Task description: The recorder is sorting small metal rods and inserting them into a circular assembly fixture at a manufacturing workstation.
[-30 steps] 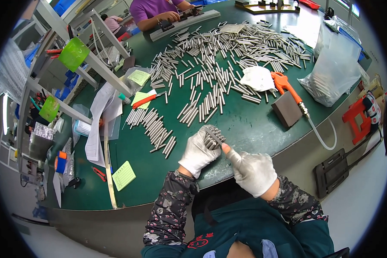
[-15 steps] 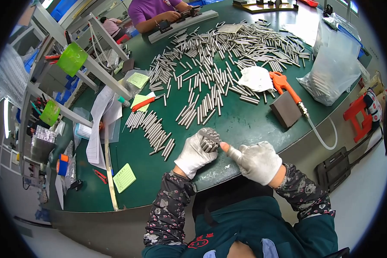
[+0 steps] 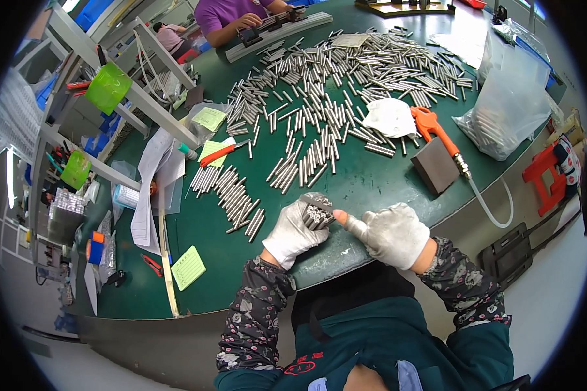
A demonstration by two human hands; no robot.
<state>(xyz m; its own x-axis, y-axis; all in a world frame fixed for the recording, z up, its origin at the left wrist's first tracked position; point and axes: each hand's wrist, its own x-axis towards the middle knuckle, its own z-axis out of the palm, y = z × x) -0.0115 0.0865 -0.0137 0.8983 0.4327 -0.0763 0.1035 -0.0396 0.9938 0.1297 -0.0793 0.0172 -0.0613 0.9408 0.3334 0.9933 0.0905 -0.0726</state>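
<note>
My left hand [image 3: 285, 234], in a white glove, is closed around a bundle of short metal pins [image 3: 318, 217], their ends facing up and to the right. A thin dark strip [image 3: 319, 205] lies across those ends. My right hand [image 3: 395, 236], also gloved but with one bare fingertip, is closed; that fingertip meets the strip's right end. How the strip is gripped is hard to make out. Several loose pins [image 3: 237, 199] lie in rows left of my left hand, and a large spread of pins [image 3: 319, 98] covers the table beyond.
On the green table [image 3: 365, 189], an orange air gun [image 3: 435, 130] with a hose rests by a dark block [image 3: 436, 166] and a white cloth [image 3: 389, 118]. A plastic bag [image 3: 505, 117] stands right. Papers [image 3: 151, 189] and a yellow-green slip [image 3: 188, 268] lie left. Another person [image 3: 231, 19] works opposite.
The dark strip has shifted over the pin ends, baring more of them. My right hand moved slightly up and right. The person opposite moved a hand along the rail.
</note>
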